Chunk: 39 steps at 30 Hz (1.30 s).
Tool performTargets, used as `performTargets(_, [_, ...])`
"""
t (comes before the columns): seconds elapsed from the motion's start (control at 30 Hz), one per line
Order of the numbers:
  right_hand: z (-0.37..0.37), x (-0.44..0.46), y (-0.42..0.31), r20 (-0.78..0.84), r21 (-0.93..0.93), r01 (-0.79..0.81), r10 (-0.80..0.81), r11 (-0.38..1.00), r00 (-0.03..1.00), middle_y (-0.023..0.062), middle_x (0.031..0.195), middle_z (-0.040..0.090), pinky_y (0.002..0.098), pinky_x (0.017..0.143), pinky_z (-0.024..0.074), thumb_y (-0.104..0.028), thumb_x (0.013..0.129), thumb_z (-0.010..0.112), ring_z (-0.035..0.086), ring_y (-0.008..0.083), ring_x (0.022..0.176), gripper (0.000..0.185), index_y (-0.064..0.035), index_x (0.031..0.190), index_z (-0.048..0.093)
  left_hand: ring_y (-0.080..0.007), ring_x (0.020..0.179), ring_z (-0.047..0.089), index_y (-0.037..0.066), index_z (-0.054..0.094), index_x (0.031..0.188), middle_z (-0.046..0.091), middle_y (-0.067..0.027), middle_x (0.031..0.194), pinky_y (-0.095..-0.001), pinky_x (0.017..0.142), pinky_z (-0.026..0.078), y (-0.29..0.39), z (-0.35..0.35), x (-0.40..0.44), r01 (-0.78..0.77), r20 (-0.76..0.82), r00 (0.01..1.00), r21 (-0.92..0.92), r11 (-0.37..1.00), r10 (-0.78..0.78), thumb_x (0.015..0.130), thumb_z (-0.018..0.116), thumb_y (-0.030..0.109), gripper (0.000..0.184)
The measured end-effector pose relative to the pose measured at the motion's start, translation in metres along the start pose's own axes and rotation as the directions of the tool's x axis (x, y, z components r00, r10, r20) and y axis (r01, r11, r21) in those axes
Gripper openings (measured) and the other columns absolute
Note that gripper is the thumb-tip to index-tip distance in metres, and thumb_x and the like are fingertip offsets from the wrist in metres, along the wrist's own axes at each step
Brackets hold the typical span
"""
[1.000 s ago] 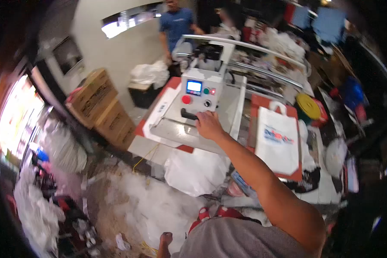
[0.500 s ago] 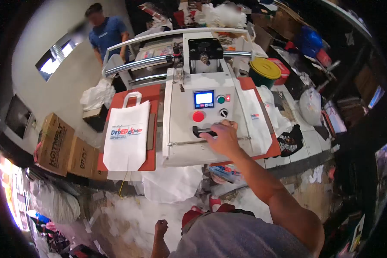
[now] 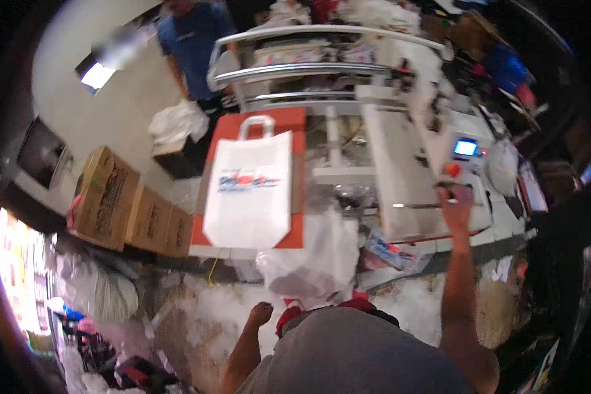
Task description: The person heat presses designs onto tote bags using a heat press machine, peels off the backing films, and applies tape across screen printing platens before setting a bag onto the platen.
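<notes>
Bag [image 3: 246,207] flat on red board [image 3: 298,134], cardboard boxes [image 3: 108,200] near pale wall [image 3: 128,105].

White press [image 3: 400,171], white bag [image 3: 249,213], apparently blue-and-red print [image 3: 249,181], orange-red board [image 3: 298,141]

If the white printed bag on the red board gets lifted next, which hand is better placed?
Probably the left hand: nothing visible in it, and it's nearer the white looped-handle bag. The right hand grips the black handle on the white boxy press.
</notes>
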State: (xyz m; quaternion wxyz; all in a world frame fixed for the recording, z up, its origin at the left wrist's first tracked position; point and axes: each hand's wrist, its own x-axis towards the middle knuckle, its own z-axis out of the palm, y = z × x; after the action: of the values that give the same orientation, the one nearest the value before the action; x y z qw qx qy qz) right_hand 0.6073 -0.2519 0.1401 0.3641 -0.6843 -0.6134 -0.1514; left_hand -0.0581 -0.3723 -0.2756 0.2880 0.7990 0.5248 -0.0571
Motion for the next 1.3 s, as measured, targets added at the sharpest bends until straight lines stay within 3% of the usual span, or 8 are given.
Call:
performTargets(0.1, [-0.005, -0.004, 0.018, -0.031, -0.093, -0.01, 0.007, 0.996, 1.0, 0.0155, 0.096, 0.064, 0.0462, 0.084, 0.0454, -0.015, 0.086, 0.07, 0.06, 0.0362, 0.092, 0.015, -0.0032, 0.094, 0.064, -0.0336, 0.103, 0.066, 0.002, 0.069, 0.106, 0.07, -0.0196, 0.107, -0.041, 0.092, 0.052, 0.002, -0.071, -0.021, 0.305, -0.01, 0.94, -0.428, 0.851, -0.342, 0.088, 0.059, 0.037, 0.04])
performTargets(0.23, [0.001, -0.034, -0.012, -0.266, -0.339, -0.095, 0.002, 0.936, 0.964, 0.0177, 0.106, 0.064, 0.044, 0.093, 0.0459, -0.01, 0.088, 0.065, 0.061, 0.0345, 0.102, 0.019, -0.0008, 0.105, 0.063, -0.03, 0.102, 0.068, 0.003, 0.068, 0.114, 0.07, -0.0182, 0.109, -0.0406, 0.091, 0.053, -0.015, -0.158, -0.03, 0.223, 0.133, 0.974, -0.432, 0.874, -0.183, 0.092, 0.062, 0.036, 0.041])
performTargets(0.33, [0.032, -0.068, -0.051, -0.172, 0.042, -0.36, 0.362, 0.932, 0.916, 0.017, 0.117, 0.061, 0.0389, 0.097, 0.0449, -0.002, 0.092, 0.056, 0.059, 0.0308, 0.11, 0.023, -0.0008, 0.114, 0.06, -0.0254, 0.091, 0.07, 0.001, 0.069, 0.104, 0.072, -0.0161, 0.099, -0.0386, 0.084, 0.054, 0.022, -0.257, -0.023, 0.158, 0.235, 0.971, -0.478, 0.864, -0.048, 0.091, 0.063, 0.034, 0.036])
performTargets(0.4, [0.101, -0.113, -0.04, 0.164, 0.76, -0.499, 0.62, 0.417, 0.767, 0.0152, 0.113, 0.063, 0.0376, 0.095, 0.0457, -0.004, 0.091, 0.059, 0.061, 0.0305, 0.105, 0.021, -0.0017, 0.112, 0.061, -0.0217, 0.083, 0.07, 0.0, 0.068, 0.097, 0.073, -0.0147, 0.09, -0.0372, 0.077, 0.055, 0.031, -0.287, 0.005, 0.086, 0.23, 0.971, -0.592, 0.801, 0.066, 0.09, 0.065, 0.031, 0.031])
performTargets(0.43, [0.084, -0.074, -0.159, 0.177, 0.219, -0.254, 0.218, 0.942, 0.96, 0.0138, 0.111, 0.063, 0.0373, 0.094, 0.0456, -0.009, 0.089, 0.064, 0.06, 0.0287, 0.104, 0.021, -0.0033, 0.109, 0.062, -0.0192, 0.079, 0.07, 0.0, 0.067, 0.094, 0.072, -0.0134, 0.086, -0.0366, 0.074, 0.055, 0.032, -0.296, 0.022, -0.006, 0.144, 0.982, -0.615, 0.788, 0.12, 0.09, 0.066, 0.029, 0.03])
performTargets(0.63, [0.239, -0.065, -0.29, 0.266, 0.358, -0.164, 0.068, 0.919, 0.962, 0.0208, 0.124, 0.055, 0.0484, 0.105, 0.037, -0.018, 0.083, 0.071, 0.049, 0.039, 0.121, 0.043, -0.0018, 0.12, 0.056, -0.0351, 0.098, 0.061, 0.004, 0.064, 0.097, 0.064, -0.0151, 0.1, -0.0407, 0.089, 0.05, 0.107, -0.402, 0.151, -0.455, -0.531, 0.798, -0.224, 0.862, 0.284, 0.082, 0.071, 0.017, 0.021])
performTargets(0.93, [0.294, -0.075, -0.304, 0.437, 0.255, -0.294, 0.162, 0.921, 0.885, 0.0207, 0.143, 0.038, 0.0535, 0.107, 0.0334, -0.022, 0.082, 0.074, 0.037, 0.0426, 0.131, 0.057, -0.0013, 0.13, 0.049, -0.0337, 0.101, 0.06, 0.008, 0.068, 0.091, 0.065, -0.0111, 0.101, -0.044, 0.085, 0.051, 0.128, -0.404, 0.259, -0.461, -0.548, 0.716, 0.095, 0.882, 0.433, 0.079, 0.073, 0.023, 0.02])
performTargets(1.3, [0.26, -0.118, -0.243, 0.37, 0.237, -0.535, 0.434, 0.811, 0.822, 0.0192, 0.122, 0.056, 0.0425, 0.102, 0.0422, -0.014, 0.084, 0.071, 0.054, 0.0333, 0.115, 0.044, 0.0013, 0.122, 0.054, -0.0384, 0.081, 0.062, 0.003, 0.065, 0.075, 0.066, -0.0164, 0.085, -0.0484, 0.076, 0.049, -0.116, -0.444, 0.181, 0.206, -0.895, 0.396, -0.132, 0.97, -0.206, 0.079, 0.064, 0.024, 0.022])
